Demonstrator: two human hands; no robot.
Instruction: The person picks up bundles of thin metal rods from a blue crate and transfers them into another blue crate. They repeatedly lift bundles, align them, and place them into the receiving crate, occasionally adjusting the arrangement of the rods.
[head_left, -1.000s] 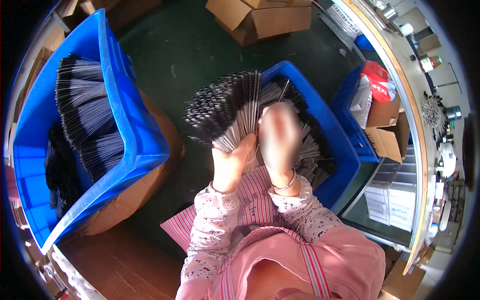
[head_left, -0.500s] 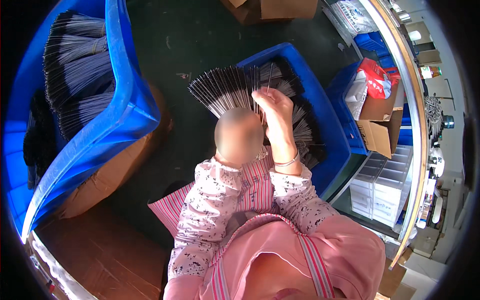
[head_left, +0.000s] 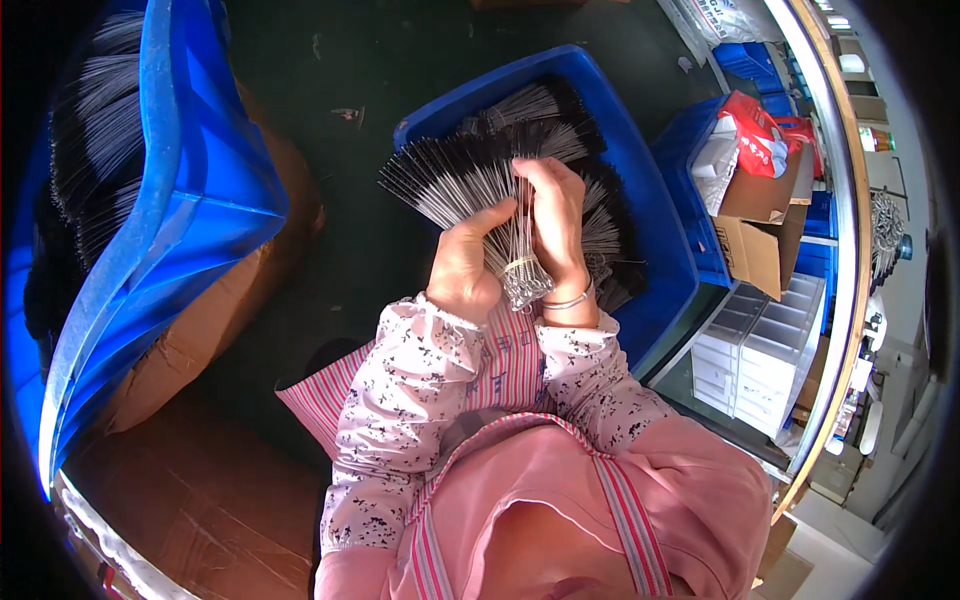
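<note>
A fanned bundle of thin wire brushes (head_left: 450, 190) with black bristles spreads out in front of me. Its looped wire ends (head_left: 527, 288) are gathered by a pale rubber band (head_left: 519, 264) and point toward my body. My left hand (head_left: 465, 262) closes on the bundle from the left, thumb stretched across the wires. On the other side, my right hand (head_left: 560, 215) is curled against the wires, its thumb and fingertips at the bundle's right edge. Whether those fingertips pinch a single brush is too small to tell.
Behind my hands a blue bin (head_left: 672, 265) holds more brush bundles. Another large blue bin (head_left: 215, 165) with brushes stands at left, above brown cardboard (head_left: 190, 500). To the right are white drawers (head_left: 750, 350), an open carton (head_left: 750, 255) and a red bag (head_left: 752, 140).
The view has shifted slightly. The brush that stood upright by my right fingers no longer stands apart. My right hand is lower against the bundle, and the banded looped ends now show.
</note>
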